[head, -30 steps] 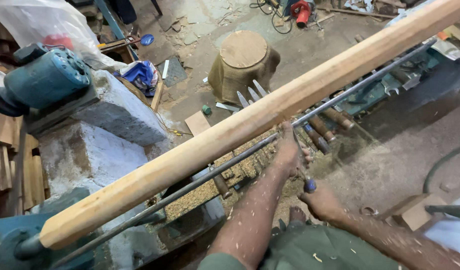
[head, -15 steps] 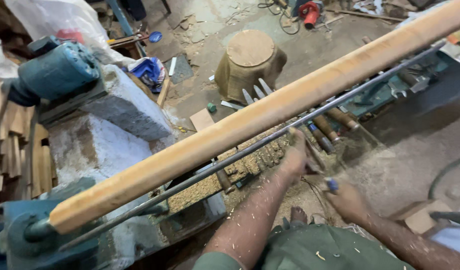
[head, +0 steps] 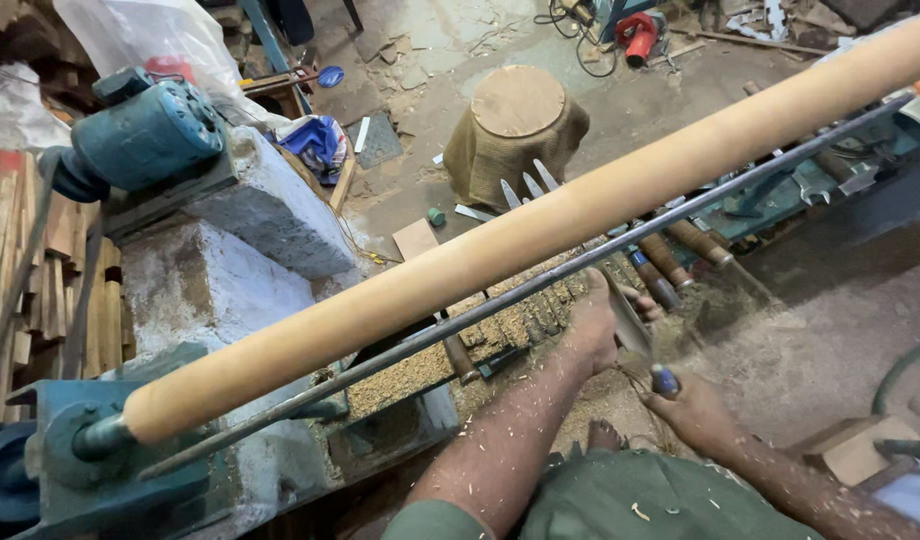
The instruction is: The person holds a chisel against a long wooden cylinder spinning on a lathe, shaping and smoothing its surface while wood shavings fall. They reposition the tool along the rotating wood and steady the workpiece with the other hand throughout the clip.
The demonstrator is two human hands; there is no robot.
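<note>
I see no labels, signs or screens near my lathe. The only packages are bags. A big clear plastic bag (head: 150, 35) stands at the top left, behind the blue motor, with something red inside it. A smaller crumpled bag (head: 315, 140), blue and white, lies on the floor just right of the concrete block.

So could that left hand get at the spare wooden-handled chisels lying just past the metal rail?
Probably yes. The left hand rests by the metal rail, and the chisels lie just beyond it with nothing covering their handles. It is steadying the blade of a tool held by the right hand, so it would have to let go.
</note>
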